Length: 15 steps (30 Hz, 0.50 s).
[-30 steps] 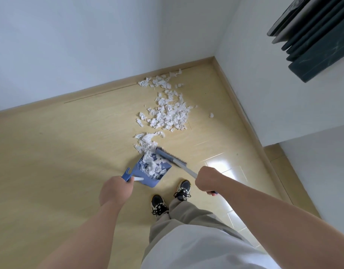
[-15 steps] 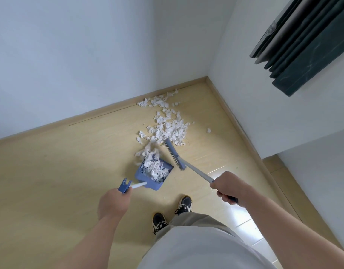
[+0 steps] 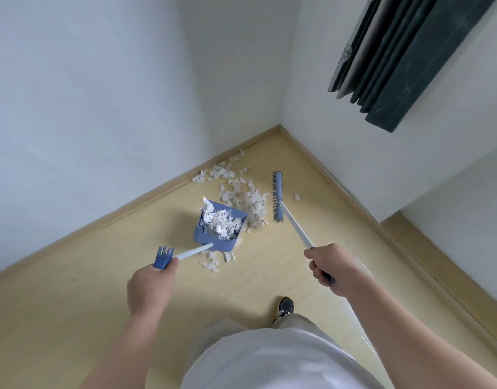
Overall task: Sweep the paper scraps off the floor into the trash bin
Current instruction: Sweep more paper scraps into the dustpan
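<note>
The left hand (image 3: 150, 287) shows only its back. Its fingers curl round the blue forked grip (image 3: 163, 258) at the end of the dustpan's white handle (image 3: 192, 252), with the fingertips tucked out of sight underneath. The right hand (image 3: 330, 269), to the right of the dustpan (image 3: 202, 240), is wrapped tight round the broom handle (image 3: 296, 230), and a dark stub of the handle pokes out below the fist. I cannot tell whether the dustpan's lip sits on the floor (image 3: 73, 304) or hangs just above it. The same goes for the broom head (image 3: 277, 196), which stands right of the dustpan with its bristles turned toward the pan. Most of the person is cut off at the bottom edge. One shoe (image 3: 285, 307) shows on the near side of the dustpan, and the other foot is hidden behind the trousers and shirt. The dark panels (image 3: 404, 57) leaning on the wall, far up and right of the dustpan, run off the top edge and overlap too closely to count.

There are two hands, one dustpan and one broom. The paper scraps are too many and too small to number, but they lie in three lots. A heap (image 3: 219, 224) fills the dustpan. A wide scatter (image 3: 247, 200) lies just beyond it and reaches back to the skirting board (image 3: 146, 200). A small cluster (image 3: 213, 262) lies on the floor just at its near edge. One lone scrap (image 3: 297, 197) lies apart, right of the dustpan and just past the broom head.
</note>
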Available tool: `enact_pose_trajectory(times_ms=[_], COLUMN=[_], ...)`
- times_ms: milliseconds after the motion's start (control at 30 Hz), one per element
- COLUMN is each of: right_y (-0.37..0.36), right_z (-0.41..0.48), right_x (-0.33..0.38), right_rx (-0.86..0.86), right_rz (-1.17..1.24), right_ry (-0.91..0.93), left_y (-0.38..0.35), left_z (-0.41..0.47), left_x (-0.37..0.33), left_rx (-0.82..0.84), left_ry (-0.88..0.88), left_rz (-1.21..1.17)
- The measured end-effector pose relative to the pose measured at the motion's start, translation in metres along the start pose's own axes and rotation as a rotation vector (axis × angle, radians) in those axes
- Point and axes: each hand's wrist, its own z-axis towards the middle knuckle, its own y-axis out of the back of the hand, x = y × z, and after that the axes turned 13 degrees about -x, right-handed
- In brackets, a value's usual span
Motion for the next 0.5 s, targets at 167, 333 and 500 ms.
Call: enact_pose_trajectory(times_ms=[167,333,500], right_y=[-0.027,-0.074,-0.125], right_z=[-0.041,-0.109,-0.194], right_x=[-0.026,-0.072,-0.117], right_rx=[-0.046,-0.124,-0.211], right_rz=[0.255,0.435,0.556], right_ry=[-0.081,-0.137,-0.17], left_y=[0.035,0.077,0.132], left_z=[0.059,0.118,0.145], left_x=[-0.005,-0.006,0.002], left_rx=[0.031,0.114,0.149], left_ry=[-0.134,-0.36,-0.56], left_rz=[-0.036,0.025,0.088])
